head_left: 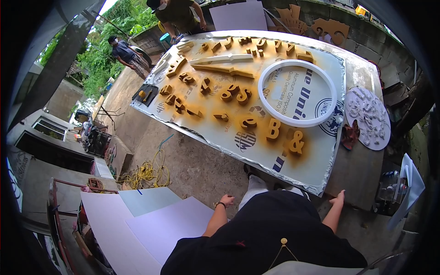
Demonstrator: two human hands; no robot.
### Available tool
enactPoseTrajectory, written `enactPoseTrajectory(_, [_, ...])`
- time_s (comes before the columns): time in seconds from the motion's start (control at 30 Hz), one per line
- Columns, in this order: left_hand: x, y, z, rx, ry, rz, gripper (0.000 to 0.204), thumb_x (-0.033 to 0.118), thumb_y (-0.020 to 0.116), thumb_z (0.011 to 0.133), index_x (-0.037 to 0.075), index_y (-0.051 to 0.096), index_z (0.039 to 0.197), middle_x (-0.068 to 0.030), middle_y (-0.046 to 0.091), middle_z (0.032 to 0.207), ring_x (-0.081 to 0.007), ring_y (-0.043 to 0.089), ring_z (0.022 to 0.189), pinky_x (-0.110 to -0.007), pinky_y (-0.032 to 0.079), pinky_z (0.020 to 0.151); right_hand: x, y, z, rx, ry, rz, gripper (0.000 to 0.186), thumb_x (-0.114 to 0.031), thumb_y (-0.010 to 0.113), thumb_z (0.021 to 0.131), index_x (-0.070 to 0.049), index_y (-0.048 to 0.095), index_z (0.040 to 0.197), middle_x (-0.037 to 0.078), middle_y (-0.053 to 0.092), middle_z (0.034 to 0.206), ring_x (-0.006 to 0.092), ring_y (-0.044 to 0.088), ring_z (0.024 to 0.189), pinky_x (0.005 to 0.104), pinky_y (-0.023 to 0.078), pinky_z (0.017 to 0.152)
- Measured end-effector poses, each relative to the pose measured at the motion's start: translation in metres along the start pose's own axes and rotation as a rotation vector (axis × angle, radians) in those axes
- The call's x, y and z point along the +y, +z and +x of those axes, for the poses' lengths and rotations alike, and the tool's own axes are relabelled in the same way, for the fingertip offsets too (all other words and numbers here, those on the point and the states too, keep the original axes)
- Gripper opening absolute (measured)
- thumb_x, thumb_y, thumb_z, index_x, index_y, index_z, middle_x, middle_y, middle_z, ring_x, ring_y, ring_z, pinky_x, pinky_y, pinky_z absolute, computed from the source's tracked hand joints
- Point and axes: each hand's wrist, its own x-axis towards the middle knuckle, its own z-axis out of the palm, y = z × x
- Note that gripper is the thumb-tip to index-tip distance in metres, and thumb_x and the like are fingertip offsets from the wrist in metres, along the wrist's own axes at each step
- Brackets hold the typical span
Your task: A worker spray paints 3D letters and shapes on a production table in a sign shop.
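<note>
My left hand [227, 200] hangs at my side over the concrete floor [192, 169], forearm dropping from the black sleeve, wrist with a dark band, fingers loosely curled with its grip empty and partly closed on nothing. My right hand [339, 198] reaches forward and a little outward, arm nearly straight, fingers together and flat, the grip spread open and resting on the near corner of the table [362, 174], clamped on nothing.

Just ahead of and inward from my right grip lies the big silvery sheet [229, 151] on the table, its long axis running away from me and slanting to my left, its near corner close to that hand. Gold-sprayed letters [273, 129] stand scattered across it; the closest ones sit just beyond my right grip, the rest trail off farther away to the left. A white ring [321, 120] lies flat on the sheet, beyond my right grip. To the outside of that grip a pale round disc [380, 133] with small white pieces rests on the table, a dark red rag [350, 135] beside it.

Beyond my left grip yellow rope [146, 173] lies coiled on the floor; nearer, pale boards [160, 224] lie flat. Two other people [176, 13] stand at the far end.
</note>
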Motion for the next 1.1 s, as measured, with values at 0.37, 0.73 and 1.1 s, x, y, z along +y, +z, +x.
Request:
enactPoseTrajectory(0.37, [-0.01,-0.001,0.01,0.0,-0.012,-0.027,0.049,0.029,0.053,0.072,0.009,0.036,0.113,-0.001,0.05,0.082,-0.0128,0.051,0.069,-0.032,0.036,0.061,0.001,-0.002,0.011,-0.069,-0.027,0.013,0.084,-0.064,0.035,0.068,-0.007,0.011,0.125,0.012,0.015,0.13,0.0317,0.015,0.119,0.0537,0.005,0.091])
enactPoseTrajectory(0.73, [-0.01,0.005,0.004,0.075,0.035,-0.047,0.043,0.027,0.056,0.069,0.003,0.046,0.102,-0.0053,0.054,0.082,-0.0128,0.054,0.063,-0.024,0.038,0.046,0.0,-0.002,0.007,-0.065,-0.004,0.035,0.085,-0.065,0.035,0.068,-0.007,0.011,0.125,0.013,0.014,0.13,0.0322,0.014,0.119,0.0536,0.005,0.091])
enactPoseTrajectory(1.1, [-0.008,0.007,0.002,0.008,-0.019,-0.025,0.053,0.025,0.057,0.07,0.007,0.035,0.114,-0.0012,0.052,0.082,-0.0105,0.05,0.065,-0.029,0.036,0.056,-0.001,-0.001,-0.001,-0.024,-0.003,-0.004,0.085,-0.064,0.036,0.067,-0.007,0.011,0.125,0.013,0.012,0.131,0.0321,0.014,0.119,0.0528,0.006,0.091])
